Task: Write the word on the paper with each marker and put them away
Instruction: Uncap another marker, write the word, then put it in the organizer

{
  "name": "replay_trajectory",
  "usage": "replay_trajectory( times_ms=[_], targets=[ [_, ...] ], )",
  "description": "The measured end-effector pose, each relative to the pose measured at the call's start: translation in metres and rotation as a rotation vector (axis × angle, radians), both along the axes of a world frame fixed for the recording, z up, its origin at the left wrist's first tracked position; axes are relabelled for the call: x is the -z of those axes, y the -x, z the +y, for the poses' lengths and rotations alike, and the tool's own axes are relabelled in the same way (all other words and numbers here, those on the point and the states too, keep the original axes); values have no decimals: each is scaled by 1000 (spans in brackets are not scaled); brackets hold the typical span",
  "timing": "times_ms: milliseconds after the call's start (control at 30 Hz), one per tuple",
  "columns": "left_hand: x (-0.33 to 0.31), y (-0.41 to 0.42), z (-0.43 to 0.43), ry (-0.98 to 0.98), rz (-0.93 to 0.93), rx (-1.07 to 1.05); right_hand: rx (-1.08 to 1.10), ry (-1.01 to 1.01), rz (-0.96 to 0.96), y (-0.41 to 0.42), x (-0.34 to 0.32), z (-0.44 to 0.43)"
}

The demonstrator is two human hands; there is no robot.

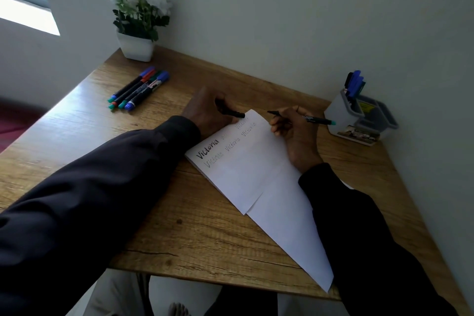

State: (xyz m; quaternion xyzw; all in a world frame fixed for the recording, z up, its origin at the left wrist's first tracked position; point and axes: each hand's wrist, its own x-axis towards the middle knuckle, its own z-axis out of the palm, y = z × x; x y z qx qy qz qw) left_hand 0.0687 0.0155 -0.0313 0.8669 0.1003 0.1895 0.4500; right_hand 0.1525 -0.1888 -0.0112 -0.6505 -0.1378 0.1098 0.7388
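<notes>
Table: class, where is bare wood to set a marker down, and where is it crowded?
Free: the far strip between flower pot and marker holder; the near wood between left sleeve and paper. Crowded: the paper's top, by left hand and right hand.

Long dark sleeves (102, 182) down to both wrists, bare toes (177, 310)

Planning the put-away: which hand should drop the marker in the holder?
Right. The right hand grips the marker, and the holder stands on its side; the left hand holds the cap, farther off.
</notes>
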Motion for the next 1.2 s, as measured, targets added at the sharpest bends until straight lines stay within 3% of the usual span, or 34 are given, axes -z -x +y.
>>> replay_trajectory(
  times_ms=[467, 733, 1200],
  targets=[
    [-8, 8, -1, 103, -99, 10, -122, -252, 284, -13, -29, -19],
    [-4, 7, 1, 21, -32, 90, 25, 221, -223, 0, 0, -38],
    [0, 0, -2, -31, -33, 39, -48, 254, -315, 1, 23, -52]
  ],
)
